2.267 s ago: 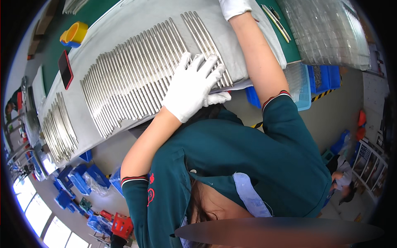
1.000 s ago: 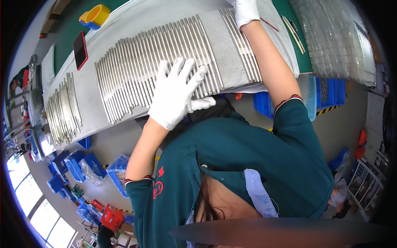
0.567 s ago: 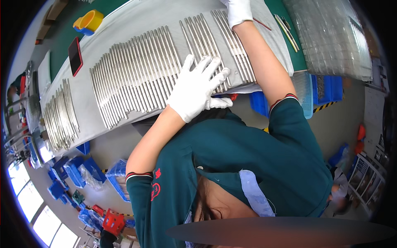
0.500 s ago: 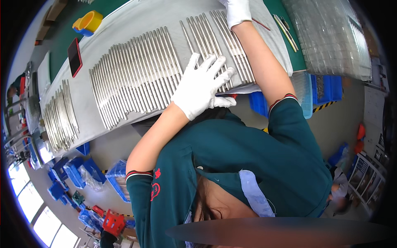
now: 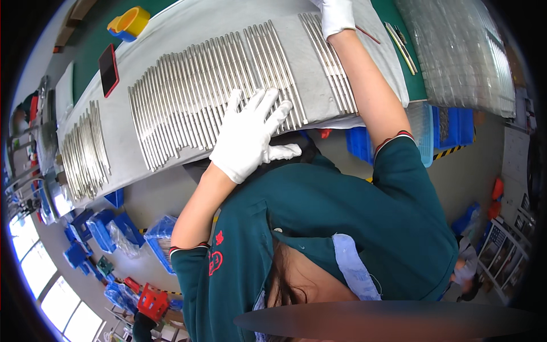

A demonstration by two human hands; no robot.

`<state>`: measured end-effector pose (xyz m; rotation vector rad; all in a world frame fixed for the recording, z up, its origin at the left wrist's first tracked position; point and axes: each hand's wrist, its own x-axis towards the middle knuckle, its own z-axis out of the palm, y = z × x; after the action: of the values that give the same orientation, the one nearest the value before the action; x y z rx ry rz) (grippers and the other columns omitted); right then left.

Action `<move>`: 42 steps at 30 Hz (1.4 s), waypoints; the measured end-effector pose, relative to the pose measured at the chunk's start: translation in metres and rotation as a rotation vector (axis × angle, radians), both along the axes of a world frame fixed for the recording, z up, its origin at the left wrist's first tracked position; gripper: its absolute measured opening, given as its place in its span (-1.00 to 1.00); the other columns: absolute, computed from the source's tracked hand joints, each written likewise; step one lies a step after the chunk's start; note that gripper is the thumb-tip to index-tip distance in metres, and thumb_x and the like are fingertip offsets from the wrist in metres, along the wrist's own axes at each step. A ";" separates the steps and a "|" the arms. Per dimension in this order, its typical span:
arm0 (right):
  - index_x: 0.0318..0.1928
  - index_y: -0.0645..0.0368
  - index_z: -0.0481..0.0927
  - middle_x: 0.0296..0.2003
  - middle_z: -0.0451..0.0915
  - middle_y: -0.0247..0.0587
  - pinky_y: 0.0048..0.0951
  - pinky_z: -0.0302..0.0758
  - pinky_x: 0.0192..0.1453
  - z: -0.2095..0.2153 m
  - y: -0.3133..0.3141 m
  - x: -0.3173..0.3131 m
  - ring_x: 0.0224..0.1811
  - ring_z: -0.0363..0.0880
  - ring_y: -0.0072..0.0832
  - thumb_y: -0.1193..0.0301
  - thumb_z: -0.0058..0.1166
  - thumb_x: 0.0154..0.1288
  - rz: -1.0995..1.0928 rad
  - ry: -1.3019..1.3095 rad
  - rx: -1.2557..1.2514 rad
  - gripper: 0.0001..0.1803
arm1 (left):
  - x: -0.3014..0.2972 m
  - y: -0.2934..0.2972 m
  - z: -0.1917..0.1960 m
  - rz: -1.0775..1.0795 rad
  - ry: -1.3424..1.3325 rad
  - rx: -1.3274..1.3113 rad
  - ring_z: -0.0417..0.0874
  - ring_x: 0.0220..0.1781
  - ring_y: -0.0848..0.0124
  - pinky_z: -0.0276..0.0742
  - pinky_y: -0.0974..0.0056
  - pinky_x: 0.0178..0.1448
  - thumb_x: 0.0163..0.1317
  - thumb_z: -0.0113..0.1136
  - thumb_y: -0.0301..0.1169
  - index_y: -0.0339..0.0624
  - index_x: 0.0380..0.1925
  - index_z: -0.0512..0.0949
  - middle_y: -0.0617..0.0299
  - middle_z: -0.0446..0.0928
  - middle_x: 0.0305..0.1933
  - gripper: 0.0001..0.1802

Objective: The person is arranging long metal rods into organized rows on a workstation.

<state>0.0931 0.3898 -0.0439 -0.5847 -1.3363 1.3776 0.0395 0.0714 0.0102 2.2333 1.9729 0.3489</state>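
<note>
Many slim metal rods (image 5: 196,91) lie side by side in a long row on the grey cloth. My left hand (image 5: 245,142), in a white glove, is spread over the near ends of the row's right part, fingers apart. A batch of rods (image 5: 270,65) lies right beside its fingertips, against the main row. Further right, across a gap of bare cloth, sits a smaller set of rods (image 5: 325,60). My right hand (image 5: 337,17), also gloved in white, is at the far ends of that set. The upper edge of the picture cuts off its fingers.
Shorter rods (image 5: 85,151) form a pile at the left. A red-edged phone (image 5: 108,70) and a yellow tape roll (image 5: 134,23) lie at the back left. Wrapped bundles (image 5: 456,51) stand at the right; blue bins (image 5: 456,125) sit below the table edge.
My left hand has moved left, and the middle batch of rods has slid left up to the main row. The gap before the right-hand set is wider. My right hand has shifted little.
</note>
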 end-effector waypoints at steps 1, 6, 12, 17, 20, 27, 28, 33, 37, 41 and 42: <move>0.39 0.35 0.36 0.21 0.52 -0.05 -0.39 0.40 0.36 0.001 -0.001 0.000 0.24 0.47 -0.32 0.41 0.21 0.39 -0.031 -0.037 0.022 -0.37 | -0.001 -0.002 -0.001 0.000 0.002 0.008 0.43 0.43 0.00 0.03 -0.29 0.54 0.05 0.21 0.36 -0.12 0.29 0.50 -0.10 0.41 0.40 -0.04; 0.41 0.30 0.36 0.20 0.53 -0.11 -0.42 0.45 0.30 -0.002 0.001 0.002 0.22 0.50 -0.36 0.44 0.22 0.38 -0.018 0.000 -0.014 -0.37 | 0.010 0.019 -0.002 -0.096 -0.072 0.065 0.43 0.40 -0.05 0.23 -0.13 0.48 0.09 0.28 0.28 -0.20 0.28 0.47 -0.14 0.41 0.37 -0.08; 0.44 0.24 0.34 0.22 0.52 -0.18 -0.41 0.49 0.27 0.014 -0.012 0.004 0.21 0.51 -0.39 0.48 0.21 0.38 0.025 0.068 -0.209 -0.35 | 0.018 0.031 -0.007 -0.230 -0.234 0.161 0.45 0.37 -0.04 0.23 -0.07 0.48 0.15 0.26 0.23 -0.20 0.26 0.48 -0.12 0.46 0.31 -0.14; 0.44 0.30 0.32 0.22 0.52 -0.12 -0.40 0.45 0.32 -0.004 0.003 0.007 0.24 0.49 -0.36 0.48 0.20 0.38 -0.001 0.039 -0.074 -0.34 | -0.011 -0.008 0.007 0.071 -0.013 0.119 0.45 0.34 -0.08 0.18 -0.20 0.47 0.06 0.25 0.34 -0.16 0.28 0.47 -0.15 0.45 0.29 -0.04; 0.45 0.31 0.31 0.24 0.51 -0.11 -0.39 0.44 0.33 0.000 0.002 0.007 0.25 0.48 -0.35 0.47 0.21 0.38 0.034 0.035 -0.064 -0.32 | -0.030 -0.029 0.004 0.204 0.108 0.058 0.44 0.37 -0.06 0.17 -0.23 0.46 0.00 0.25 0.37 -0.12 0.30 0.48 -0.15 0.45 0.31 0.00; 0.48 0.25 0.26 0.26 0.50 -0.15 -0.40 0.47 0.31 0.005 -0.003 0.007 0.26 0.48 -0.35 0.46 0.21 0.38 0.052 0.062 -0.148 -0.28 | -0.021 -0.022 -0.004 0.167 0.050 0.068 0.44 0.39 -0.02 0.09 -0.24 0.49 0.03 0.23 0.36 -0.12 0.28 0.50 -0.11 0.46 0.31 -0.04; 0.49 0.24 0.25 0.26 0.50 -0.16 -0.39 0.48 0.31 0.007 -0.005 0.007 0.25 0.48 -0.35 0.46 0.21 0.38 0.048 0.068 -0.178 -0.28 | -0.018 -0.018 -0.004 0.151 0.050 0.025 0.42 0.42 -0.03 0.14 -0.27 0.49 0.03 0.24 0.37 -0.06 0.34 0.44 -0.10 0.42 0.38 0.00; 0.48 0.20 0.27 0.24 0.50 -0.17 -0.39 0.55 0.22 0.008 -0.006 0.008 0.21 0.51 -0.36 0.46 0.22 0.37 0.042 0.056 -0.181 -0.28 | -0.001 0.003 -0.012 0.046 -0.012 0.076 0.45 0.40 -0.02 0.15 -0.27 0.49 0.03 0.23 0.38 -0.02 0.34 0.44 -0.04 0.43 0.38 -0.02; 0.44 0.19 0.33 0.20 0.51 -0.18 -0.41 0.59 0.15 0.013 -0.011 0.005 0.16 0.54 -0.37 0.47 0.23 0.36 0.025 0.017 -0.221 -0.33 | 0.005 0.009 -0.016 0.011 -0.029 0.115 0.46 0.39 -0.02 0.16 -0.27 0.48 0.03 0.23 0.38 0.00 0.34 0.45 -0.02 0.46 0.37 -0.03; 0.44 0.20 0.33 0.20 0.52 -0.17 -0.40 0.58 0.17 0.006 -0.004 0.007 0.17 0.53 -0.37 0.47 0.23 0.36 0.032 0.038 -0.171 -0.33 | 0.002 0.000 -0.010 0.052 -0.018 0.075 0.44 0.41 -0.03 0.15 -0.26 0.49 0.05 0.22 0.38 -0.01 0.35 0.44 -0.04 0.43 0.38 -0.02; 0.44 0.22 0.33 0.20 0.52 -0.16 -0.40 0.56 0.19 0.006 -0.005 0.006 0.18 0.53 -0.37 0.46 0.23 0.37 0.026 0.034 -0.166 -0.33 | 0.000 -0.005 -0.007 0.074 -0.001 0.047 0.43 0.41 -0.03 0.15 -0.26 0.49 0.05 0.21 0.38 -0.02 0.35 0.44 -0.06 0.42 0.39 -0.02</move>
<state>0.0991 0.3851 -0.0378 -0.6538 -1.2133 1.5233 0.0392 0.0669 0.0031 2.1914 2.0719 0.4091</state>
